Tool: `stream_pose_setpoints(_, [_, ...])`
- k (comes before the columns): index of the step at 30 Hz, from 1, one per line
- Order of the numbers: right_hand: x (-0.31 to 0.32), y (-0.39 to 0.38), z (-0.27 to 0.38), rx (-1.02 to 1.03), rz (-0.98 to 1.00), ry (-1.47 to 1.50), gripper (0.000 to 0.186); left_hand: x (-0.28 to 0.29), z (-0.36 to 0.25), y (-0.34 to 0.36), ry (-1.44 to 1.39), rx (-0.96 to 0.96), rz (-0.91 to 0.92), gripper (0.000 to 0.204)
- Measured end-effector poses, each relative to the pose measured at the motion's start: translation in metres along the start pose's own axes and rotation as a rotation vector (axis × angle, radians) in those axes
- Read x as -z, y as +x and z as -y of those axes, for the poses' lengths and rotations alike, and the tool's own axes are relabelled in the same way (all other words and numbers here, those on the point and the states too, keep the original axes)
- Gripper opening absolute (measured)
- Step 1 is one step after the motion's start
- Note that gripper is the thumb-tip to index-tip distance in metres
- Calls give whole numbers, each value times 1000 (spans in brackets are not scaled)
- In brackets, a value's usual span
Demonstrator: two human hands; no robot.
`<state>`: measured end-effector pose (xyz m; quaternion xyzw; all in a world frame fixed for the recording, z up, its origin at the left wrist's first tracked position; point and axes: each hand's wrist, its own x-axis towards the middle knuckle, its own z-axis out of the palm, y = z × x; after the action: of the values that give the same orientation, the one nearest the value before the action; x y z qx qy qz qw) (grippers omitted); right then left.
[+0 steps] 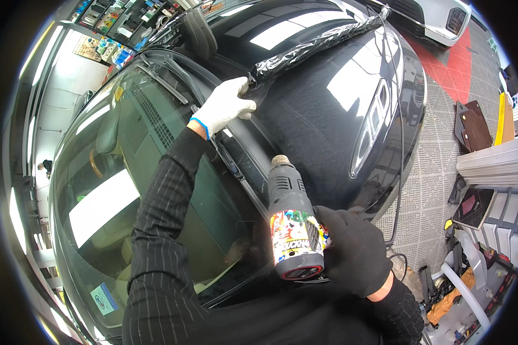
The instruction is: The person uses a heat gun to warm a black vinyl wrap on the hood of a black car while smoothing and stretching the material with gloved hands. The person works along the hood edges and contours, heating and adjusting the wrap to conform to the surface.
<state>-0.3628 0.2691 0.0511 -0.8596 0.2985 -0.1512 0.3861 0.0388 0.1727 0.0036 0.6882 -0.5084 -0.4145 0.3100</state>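
Observation:
My right hand (357,250), in a black glove, grips a heat gun (298,221) with a dark grey body and a colourful sticker wrap. The gun's metal nozzle points away over the base of the windshield. My left hand (223,106), in a white knit glove with a blue cuff, is closed at the near end of a bunched strip of shiny black film (316,52). That strip stretches across the black car hood (305,121) toward the far right. Part of the film at my left fingertips is hidden.
Below my left arm lies the windshield (155,190), with a wiper (236,169) along its base. A dark cord (402,144) hangs past the headlight side to the tiled floor (429,149). Another vehicle (443,20) stands at the upper right. Bumper parts and clutter (466,276) lie at right.

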Motion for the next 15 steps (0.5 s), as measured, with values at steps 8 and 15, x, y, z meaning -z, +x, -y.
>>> stream_pose_setpoints(8, [2,1,-2,8,3,20,66,15,0,9,-57,115,80,37])
stream_pose_setpoints(15, [0,3,-5,26,-38,36,64,3,20,0,-345,220,20,38])
